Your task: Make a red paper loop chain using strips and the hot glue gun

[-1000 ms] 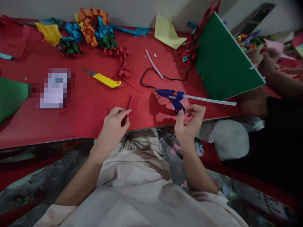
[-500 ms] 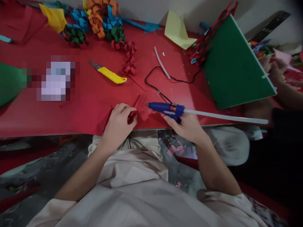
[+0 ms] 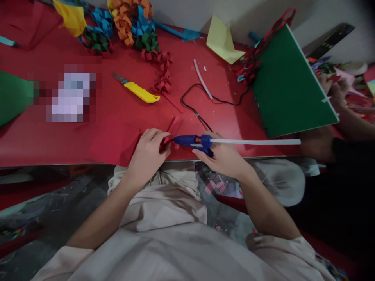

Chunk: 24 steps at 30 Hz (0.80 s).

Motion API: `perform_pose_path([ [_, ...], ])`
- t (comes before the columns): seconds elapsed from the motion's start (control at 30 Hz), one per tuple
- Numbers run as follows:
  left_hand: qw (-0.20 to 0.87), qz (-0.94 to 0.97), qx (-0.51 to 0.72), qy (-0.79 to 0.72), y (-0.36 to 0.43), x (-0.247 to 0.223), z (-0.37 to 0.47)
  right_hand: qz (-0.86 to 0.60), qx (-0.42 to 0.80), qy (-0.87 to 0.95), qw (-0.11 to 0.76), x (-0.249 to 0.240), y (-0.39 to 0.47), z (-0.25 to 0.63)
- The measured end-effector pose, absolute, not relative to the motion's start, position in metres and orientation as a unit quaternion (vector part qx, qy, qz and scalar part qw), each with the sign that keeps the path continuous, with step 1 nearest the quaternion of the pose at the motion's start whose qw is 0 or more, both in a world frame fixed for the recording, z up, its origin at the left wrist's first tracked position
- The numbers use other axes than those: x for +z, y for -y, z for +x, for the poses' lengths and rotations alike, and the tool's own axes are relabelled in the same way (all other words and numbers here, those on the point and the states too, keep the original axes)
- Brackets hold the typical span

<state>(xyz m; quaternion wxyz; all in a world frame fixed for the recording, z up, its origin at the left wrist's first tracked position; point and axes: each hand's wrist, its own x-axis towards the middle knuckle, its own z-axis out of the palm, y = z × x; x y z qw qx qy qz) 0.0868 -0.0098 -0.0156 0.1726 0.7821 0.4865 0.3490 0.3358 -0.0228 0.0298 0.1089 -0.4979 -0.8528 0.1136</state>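
My right hand is wrapped round the grip of a blue glue gun. A long whitish glue stick sticks out from its back end to the right. The gun's tip points left and reaches the fingers of my left hand. That hand is closed in a pinch on a red paper strip, whose far end shows above the fingertips. Whether the tip touches the strip I cannot tell. Red paper lies on the table beside my left hand.
A yellow utility knife lies with its blade out. Behind it are colourful paper chains. The gun's black cord loops near a loose glue stick. A green board leans at right; another person's hands are beyond it.
My right hand has brought the glue gun left, so its tip now meets my left fingertips. The left hand keeps its pinch on the red strip. The view has shifted slightly.
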Motion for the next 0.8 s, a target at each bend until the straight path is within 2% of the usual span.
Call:
perform_pose_path([
  [0.3, 0.178, 0.781, 0.346, -0.488, 0.011, -0.016, 0.086, -0.515, 0.100, 0.847, 0.080, 0.029, 0.019, 0.338],
  [0.8, 0.189, 0.775, 0.344, -0.495, 0.011, -0.018, 0.086, -0.549, 0.073, 0.818, 0.156, 0.017, -0.005, 0.355],
])
